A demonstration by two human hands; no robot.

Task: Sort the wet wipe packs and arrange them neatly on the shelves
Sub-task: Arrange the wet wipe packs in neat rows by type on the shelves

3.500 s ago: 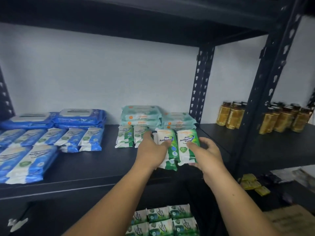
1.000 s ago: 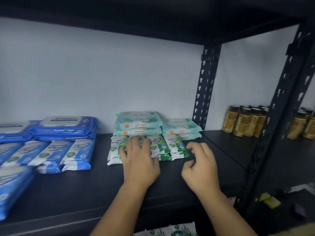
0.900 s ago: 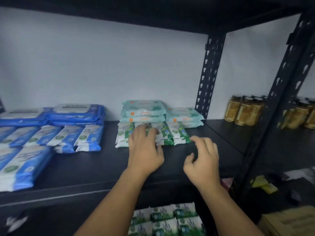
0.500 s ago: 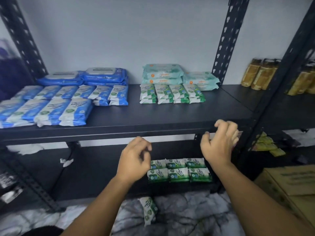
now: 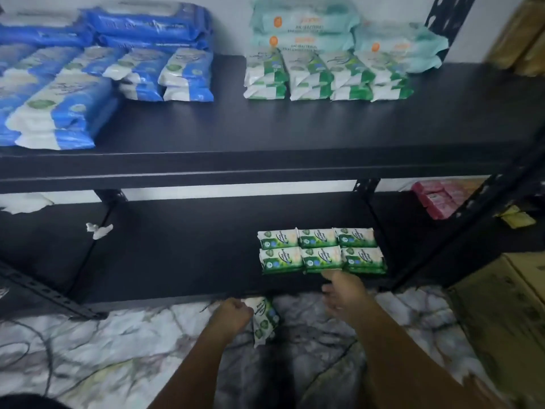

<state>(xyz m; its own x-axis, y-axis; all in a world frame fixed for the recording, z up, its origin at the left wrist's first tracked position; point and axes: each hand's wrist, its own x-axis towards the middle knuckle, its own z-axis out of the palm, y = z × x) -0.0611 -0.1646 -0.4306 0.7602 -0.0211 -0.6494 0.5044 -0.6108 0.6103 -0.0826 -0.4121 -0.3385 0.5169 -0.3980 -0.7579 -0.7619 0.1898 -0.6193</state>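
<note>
While the left grip (image 5: 233,315) curls round a green-and-white wipe pack (image 5: 264,320) on the marbled floor (image 5: 118,343), just before the front edge of the lower shelf (image 5: 177,261), its print is too blurred to read. The right grip (image 5: 343,293) hangs loose-fingered, holding nothing, at the front of six green packs (image 5: 321,250) towards that shelf's right end. Mint packs (image 5: 300,28) above read "ANTIBACTERIAL".

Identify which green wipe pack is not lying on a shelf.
The pack the left hand holds, over the floor; all other green packs lie in rows on the shelves.
</note>
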